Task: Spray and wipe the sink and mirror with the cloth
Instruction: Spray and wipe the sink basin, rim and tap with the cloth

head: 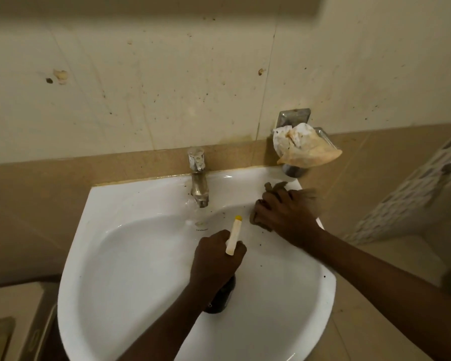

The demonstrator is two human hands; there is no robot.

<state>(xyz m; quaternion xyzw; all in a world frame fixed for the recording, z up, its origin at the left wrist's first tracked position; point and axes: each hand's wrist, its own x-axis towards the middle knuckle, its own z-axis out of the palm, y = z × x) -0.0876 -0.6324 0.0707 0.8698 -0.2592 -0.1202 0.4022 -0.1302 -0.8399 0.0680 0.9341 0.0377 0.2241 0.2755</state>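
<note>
Sink-wipe step: right hand (284, 212) presses cloth (272, 190) on sink (141, 256) rim at 2 o'clock, left hand (216, 259) grips sprayer (233, 237); next, prob. sweep cloth w/ pressure toward tap (199, 183).

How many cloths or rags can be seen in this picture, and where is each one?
2. A dark cloth lies under the right hand on the sink rim, right of the tap. A pale crumpled rag sits in the wall-mounted holder. Others may be out of view.

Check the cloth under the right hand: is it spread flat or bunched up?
Bunched up. The cloth shows as crumpled brown folds around the right hand pressing it on the sink rim.
</note>
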